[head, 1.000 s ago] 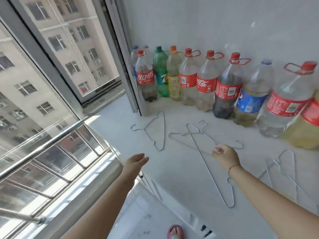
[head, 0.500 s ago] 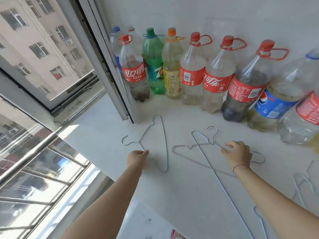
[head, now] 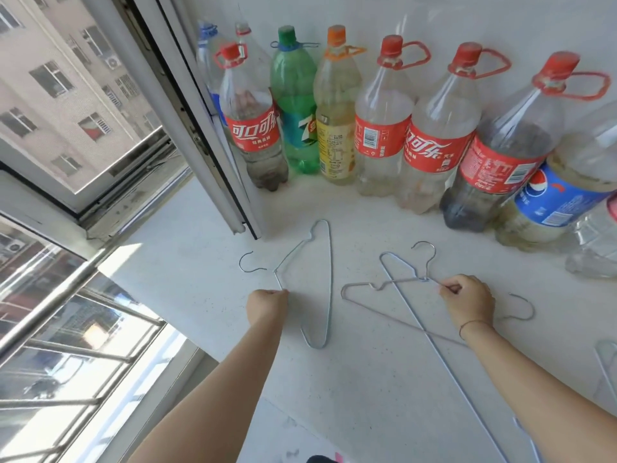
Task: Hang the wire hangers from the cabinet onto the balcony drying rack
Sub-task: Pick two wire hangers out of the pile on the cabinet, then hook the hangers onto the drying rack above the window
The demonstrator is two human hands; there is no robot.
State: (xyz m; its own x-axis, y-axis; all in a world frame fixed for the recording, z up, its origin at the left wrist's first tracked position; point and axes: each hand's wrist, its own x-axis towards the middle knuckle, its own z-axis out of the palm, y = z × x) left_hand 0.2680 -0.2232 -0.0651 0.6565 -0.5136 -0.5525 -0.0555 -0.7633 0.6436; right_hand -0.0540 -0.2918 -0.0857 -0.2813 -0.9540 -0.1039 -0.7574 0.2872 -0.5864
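Work surface: white cabinet top [head: 367,379], filling the centre and lower right of the frame.
Left hanger [head: 329,279]: 1 wire hanger lying flat on the cabinet top at centre frame, its hook pointing to the left and its long side running top to bottom.
Left hand [head: 267,309]: lower centre-left, curled into a fist around the left hanger's wire just below the neck; knuckles face the camera, so the fingertips are hidden.
Crossed hangers [head: 424,279]: 2 wire hangers overlapping right of centre. 1 has its hook toward the bottles and a long wire running to the lower right; the other lies across it with its hook to the right.
Right hand [head: 469,304]: right of centre, thumb and fingers pinching a wire just beside the point where the crossed hangers meet. Whether it holds 1 wire or both cannot be told.
Further hangers [head: 606,359]: at the right edge, partly cut off.
Bottles [head: 380,135]: row of large plastic bottles standing upright along the wall, top of frame.
Window frame [head: 200,128]: open, upper left.
Railing [head: 50,295]: metal bars, lower left.
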